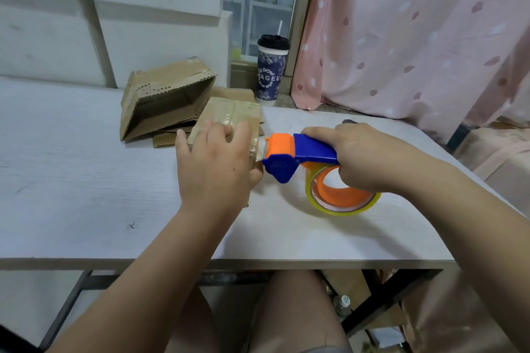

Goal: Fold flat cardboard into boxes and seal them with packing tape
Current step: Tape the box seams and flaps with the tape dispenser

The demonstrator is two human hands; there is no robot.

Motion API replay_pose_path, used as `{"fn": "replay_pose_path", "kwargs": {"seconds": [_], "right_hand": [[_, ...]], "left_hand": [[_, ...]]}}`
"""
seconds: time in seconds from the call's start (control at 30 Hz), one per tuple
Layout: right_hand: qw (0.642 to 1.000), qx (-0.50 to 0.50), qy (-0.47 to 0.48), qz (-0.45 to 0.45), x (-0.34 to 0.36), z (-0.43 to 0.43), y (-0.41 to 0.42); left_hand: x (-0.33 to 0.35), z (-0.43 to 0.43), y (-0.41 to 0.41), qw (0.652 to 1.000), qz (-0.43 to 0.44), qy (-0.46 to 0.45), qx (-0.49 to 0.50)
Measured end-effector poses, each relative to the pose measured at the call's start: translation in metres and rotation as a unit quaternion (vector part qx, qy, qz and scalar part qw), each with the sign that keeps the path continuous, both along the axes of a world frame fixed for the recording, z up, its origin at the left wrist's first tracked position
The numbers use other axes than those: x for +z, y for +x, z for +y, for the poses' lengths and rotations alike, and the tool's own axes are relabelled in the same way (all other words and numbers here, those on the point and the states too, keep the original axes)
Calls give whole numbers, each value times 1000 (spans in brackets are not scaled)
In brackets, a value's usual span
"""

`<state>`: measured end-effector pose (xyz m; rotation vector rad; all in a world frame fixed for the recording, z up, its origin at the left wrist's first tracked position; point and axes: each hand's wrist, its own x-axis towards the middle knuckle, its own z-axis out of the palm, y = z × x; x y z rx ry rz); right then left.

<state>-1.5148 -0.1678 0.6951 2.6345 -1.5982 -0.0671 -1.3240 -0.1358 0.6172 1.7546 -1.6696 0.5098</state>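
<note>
head view shows the risk first: the tape dispenser (296, 152) has its orange-and-blue cutter end right against the right side of the small box (229, 116), and the left thumb sits just beside that toothed edge, so a quick pull or twist to cut the tape could nick it. the box is light and small, so a tug to the right would likely drag or tip it if the pressing hand eases off, leaving the strip wrinkled or peeling at the edge. the clear tape is hard to see where it leaves the box, so i cannot tell whether it is already cut. the left hand (213, 157) lies flat on top of the box, fingers spread and fairly straight, pressing it down onto the table (86, 180), with the thumb down by the near right corner. the right hand (364, 157) is closed around the blue handle of the dispenser, fingers wrapped under it and into the orange core of the tape roll (342, 198), whose lower rim is at or just above the tabletop. the box sits in the middle of the table, already taped across its top, resting partly on flat cardboard (236, 93). behind it to the left another folded carton (166, 97) lies tipped on its side with its opening facing near, and a lidded cup (271, 71) stands at the far edge.
</note>
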Motion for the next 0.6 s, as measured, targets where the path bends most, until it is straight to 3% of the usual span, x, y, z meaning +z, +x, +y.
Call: {"fn": "replay_pose_path", "kwargs": {"seconds": [0.33,0.6], "right_hand": [[991,50,-51,110,30,-4,24],[974,82,-85,196,46,-8,44]], "left_hand": [[-2,-1,2,998,-48,20,-26],[-5,-6,2,999,3,10,-44]]}}
